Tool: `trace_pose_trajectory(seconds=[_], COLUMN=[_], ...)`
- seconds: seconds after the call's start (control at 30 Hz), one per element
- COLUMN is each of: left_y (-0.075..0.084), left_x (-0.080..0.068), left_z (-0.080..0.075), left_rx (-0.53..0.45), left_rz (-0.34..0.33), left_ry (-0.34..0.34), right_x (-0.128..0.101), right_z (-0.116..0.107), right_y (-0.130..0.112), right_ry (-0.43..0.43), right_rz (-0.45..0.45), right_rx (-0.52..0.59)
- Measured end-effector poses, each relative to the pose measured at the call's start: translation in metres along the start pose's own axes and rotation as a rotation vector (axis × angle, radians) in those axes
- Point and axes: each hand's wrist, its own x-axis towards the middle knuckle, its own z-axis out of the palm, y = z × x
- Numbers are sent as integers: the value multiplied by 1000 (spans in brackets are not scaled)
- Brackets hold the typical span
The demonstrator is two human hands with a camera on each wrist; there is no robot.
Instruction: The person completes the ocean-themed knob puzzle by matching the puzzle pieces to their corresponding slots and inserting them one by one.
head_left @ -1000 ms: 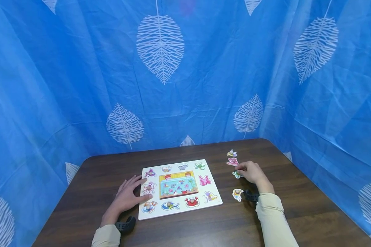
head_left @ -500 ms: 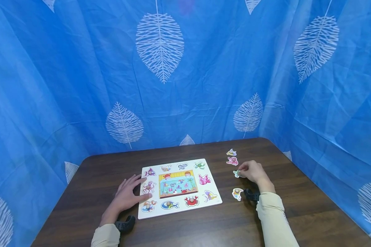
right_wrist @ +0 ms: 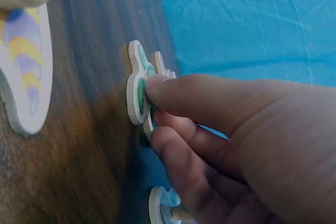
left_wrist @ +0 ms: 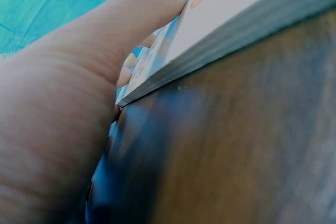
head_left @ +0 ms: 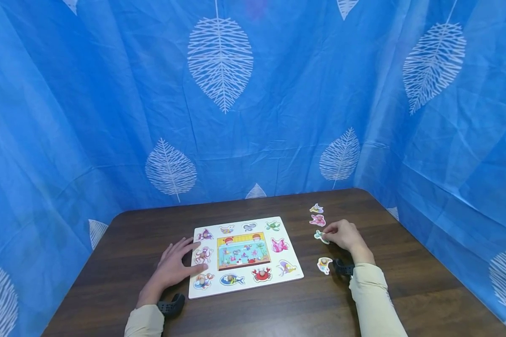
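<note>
Right hand: thumb and fingertips closed in a pinch on the green piece, the remaining fingers curled beneath (head_left: 345, 235).
Green piece: a white-edged cutout at those fingertips (head_left: 320, 236), right of the board; probably held near its middle because a knob sits there, though the fingers hide it. Whether it is clear of the worktop I cannot tell.
Left hand: spread wide, grasping nothing (head_left: 173, 267); thumb and a finger lie over the board's left edge, most likely to keep it from sliding.
Board: flat on the worktop, slightly turned (head_left: 288, 255); knobbed pieces sit along its left and lower sides, while the turtle picture at its upper right shows no knob (head_left: 272, 226).
Loose pieces: pink (head_left: 317, 220) and yellow-grey (head_left: 316, 208) beyond the green one, orange-yellow nearer the person (head_left: 324, 266); this rough column seems laid out for easy right-hand reach.
Worktop: dark wood under everything (head_left: 253, 318).
Backdrop: blue leaf-print curtain behind and at the sides (head_left: 278, 93).
</note>
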Motion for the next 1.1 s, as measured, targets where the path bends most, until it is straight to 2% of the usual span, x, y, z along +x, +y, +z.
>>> trace_pose_trajectory(seconds=[0.2,0.33,0.47,0.87,1.1], left_y=[-3,-4,-4,-7,-5], left_x=[2,3,4,6,4], left_z=[-2,-3,-3,0,0], left_rx=[3,11,13,0,-15], left_rz=[12,19,23,29,19], left_ry=[8,14,15,22,18], right_x=[4,8,12,21,26], right_z=[3,8,16,44,60], right_y=[-4,-10,-21,-58,-78], right_ry=[28,80,112,127,117], right_rz=[-39,-85,-93,-187,-209], right_rx=[-29,-38,-22,-9,42])
